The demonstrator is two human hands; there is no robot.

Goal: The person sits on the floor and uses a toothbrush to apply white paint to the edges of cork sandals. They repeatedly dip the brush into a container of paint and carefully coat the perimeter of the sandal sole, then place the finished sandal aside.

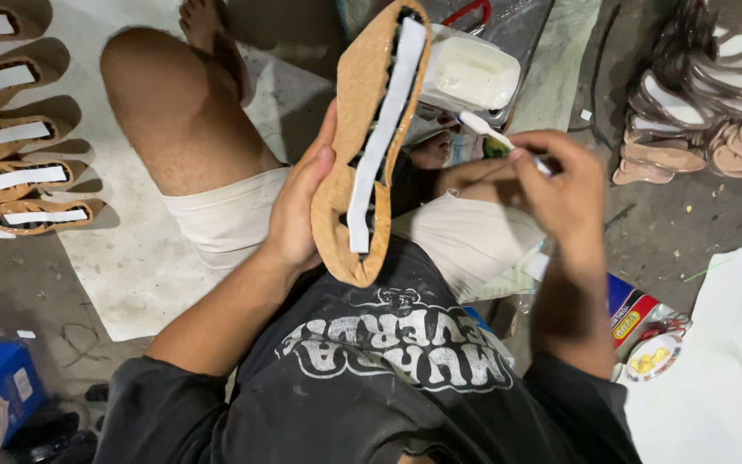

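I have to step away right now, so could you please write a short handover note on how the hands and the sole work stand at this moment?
Left hand: grips the tan sole upright by its edge; a white strip runs down its middle.
Right hand: holds a small white brush, tip toward the open tub of white paste behind the sole.
Done: five soles with white strips lie in a row on the floor at left.
Left: a stack of soles sits at right; whether these have been worked on cannot be told.
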